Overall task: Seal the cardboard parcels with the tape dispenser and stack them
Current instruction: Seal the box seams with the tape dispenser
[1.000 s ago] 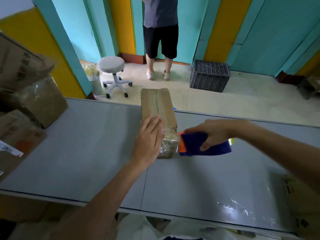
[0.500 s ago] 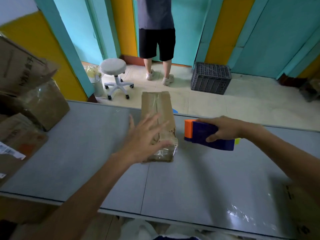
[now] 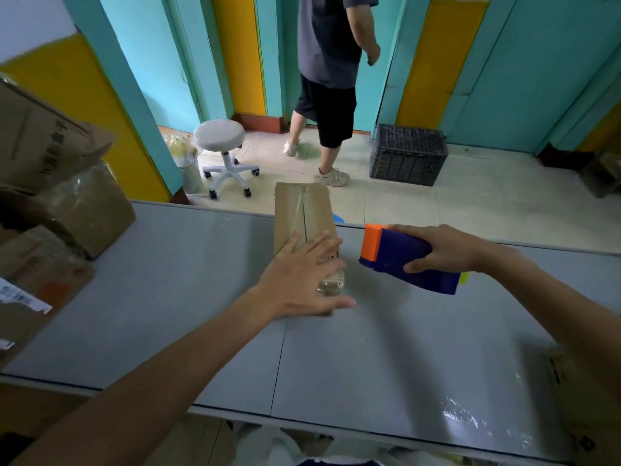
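Parcel [image 3: 302,213] lies lengthwise on the surface [image 3: 168,280], my left hand [image 3: 299,277] flat on its near end, fingers straight. My right hand [image 3: 440,250] grips the tape dispenser [image 3: 403,260] just beside it. If I press too lightly, I judge the parcel could slide and the tape wrinkle.

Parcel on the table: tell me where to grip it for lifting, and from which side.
Grip the parcel across its narrow width, near the middle, from above with the left hand. It lies flat, long and slim, so one hand should span it, and the right hand holds the tape dispenser.
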Tool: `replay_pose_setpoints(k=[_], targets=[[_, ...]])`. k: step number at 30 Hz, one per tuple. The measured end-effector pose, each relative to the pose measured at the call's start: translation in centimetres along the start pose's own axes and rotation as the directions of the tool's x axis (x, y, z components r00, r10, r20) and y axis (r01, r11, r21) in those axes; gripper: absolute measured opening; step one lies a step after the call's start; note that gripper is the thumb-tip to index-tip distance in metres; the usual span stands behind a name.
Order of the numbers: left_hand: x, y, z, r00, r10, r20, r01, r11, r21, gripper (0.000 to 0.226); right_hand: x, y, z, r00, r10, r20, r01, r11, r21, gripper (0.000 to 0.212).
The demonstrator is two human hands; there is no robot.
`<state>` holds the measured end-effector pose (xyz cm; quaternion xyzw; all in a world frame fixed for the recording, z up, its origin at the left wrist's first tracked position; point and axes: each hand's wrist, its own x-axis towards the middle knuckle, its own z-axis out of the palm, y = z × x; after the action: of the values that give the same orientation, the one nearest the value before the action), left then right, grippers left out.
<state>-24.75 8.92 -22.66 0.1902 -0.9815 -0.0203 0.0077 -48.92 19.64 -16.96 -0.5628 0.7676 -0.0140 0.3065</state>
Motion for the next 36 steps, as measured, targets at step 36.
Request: replay_pose_setpoints(k=[36], targets=[[1.8, 5.2, 0.4, 0.96, -0.273, -0.059, 0.26, 0.951, -0.167, 0.093, -3.2, -0.2, 1.1, 0.947, -0.003, -0.321, 0.092, 0.96, 0.264, 0.076]])
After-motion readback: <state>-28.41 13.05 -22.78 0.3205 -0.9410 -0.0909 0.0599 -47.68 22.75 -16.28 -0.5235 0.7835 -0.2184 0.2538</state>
